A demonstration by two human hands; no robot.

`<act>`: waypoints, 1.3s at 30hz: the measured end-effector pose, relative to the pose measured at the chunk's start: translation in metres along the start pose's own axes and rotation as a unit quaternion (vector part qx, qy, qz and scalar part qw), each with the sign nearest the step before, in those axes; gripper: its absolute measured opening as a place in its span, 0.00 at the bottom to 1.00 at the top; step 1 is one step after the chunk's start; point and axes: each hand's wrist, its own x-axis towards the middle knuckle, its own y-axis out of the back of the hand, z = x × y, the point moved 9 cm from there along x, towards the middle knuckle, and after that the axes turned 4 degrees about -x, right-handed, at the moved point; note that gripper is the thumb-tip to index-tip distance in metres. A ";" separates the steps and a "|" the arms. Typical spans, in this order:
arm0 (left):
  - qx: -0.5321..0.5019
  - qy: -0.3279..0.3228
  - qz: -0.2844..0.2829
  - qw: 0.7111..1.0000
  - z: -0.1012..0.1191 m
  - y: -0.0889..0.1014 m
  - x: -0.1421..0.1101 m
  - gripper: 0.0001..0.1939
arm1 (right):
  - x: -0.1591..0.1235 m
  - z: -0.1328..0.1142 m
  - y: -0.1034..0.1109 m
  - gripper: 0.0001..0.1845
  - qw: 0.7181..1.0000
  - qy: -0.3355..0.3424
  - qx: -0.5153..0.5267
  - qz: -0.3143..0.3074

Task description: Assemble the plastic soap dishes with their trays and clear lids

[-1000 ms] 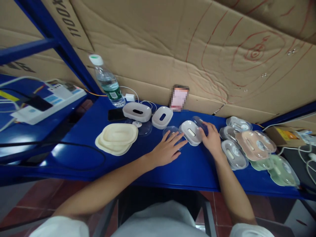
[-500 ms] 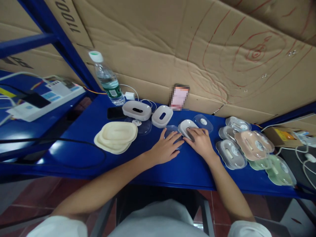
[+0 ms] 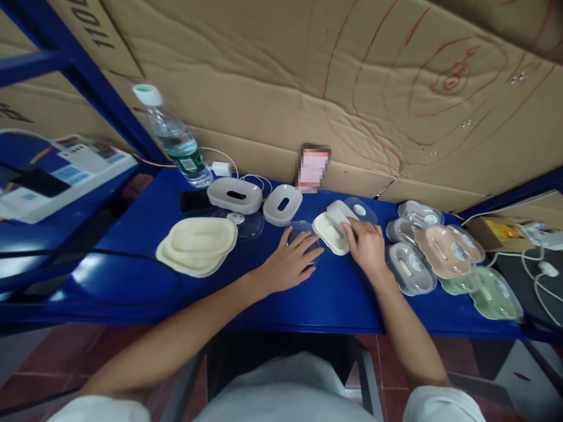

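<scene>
My right hand [image 3: 368, 243] grips a white oval dish [image 3: 341, 212], its thumb and fingers closed on the near right end. The dish is tilted up over a cream tray [image 3: 331, 232] that lies on the blue table. Fingers spread, my left hand [image 3: 295, 261] rests over a clear plastic lid [image 3: 301, 227], partly hiding it. Behind the dish lies another clear lid [image 3: 364, 212] with a round label. Two more white oval dishes with slots, one on the left [image 3: 235, 195] and one nearer the middle [image 3: 282, 205], stand beyond my left hand.
Stacked cream trays [image 3: 197, 246] lie left, near a water bottle [image 3: 176, 140] and a dark phone [image 3: 193, 201]. Several lidded dishes, including a grey one [image 3: 411, 269], a pink one [image 3: 446, 249] and a green one [image 3: 495, 293], sit right. A lit phone [image 3: 313, 169] leans against the cardboard [image 3: 246, 76].
My right hand has lifted and tilted the white dish, so the cream tray beneath now shows. My left hand stays over the clear lid. The view has shifted slightly.
</scene>
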 end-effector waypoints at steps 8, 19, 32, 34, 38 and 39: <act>0.009 -0.008 0.007 1.000 0.001 0.000 -0.001 0.22 | 0.004 0.030 -0.007 0.21 0.996 -0.074 -0.032 0.023; -0.009 -0.098 0.013 0.995 0.020 0.003 -0.002 0.25 | 0.003 0.023 -0.018 0.22 0.998 -0.053 -0.037 -0.014; -0.022 -0.147 0.029 0.988 0.031 0.007 -0.004 0.22 | 0.000 -0.005 -0.019 0.18 0.999 0.040 -0.013 -0.034; -0.021 -0.149 0.032 0.988 0.031 0.007 -0.005 0.22 | -0.003 -0.016 -0.021 0.20 0.997 0.067 -0.008 -0.047; -0.014 -0.151 0.030 0.988 0.031 0.005 -0.005 0.20 | -0.007 -0.029 -0.021 0.24 0.995 0.085 -0.010 -0.049; -0.013 -0.151 0.029 0.988 0.031 0.005 -0.005 0.20 | -0.007 -0.030 -0.021 0.25 0.995 0.082 -0.010 -0.050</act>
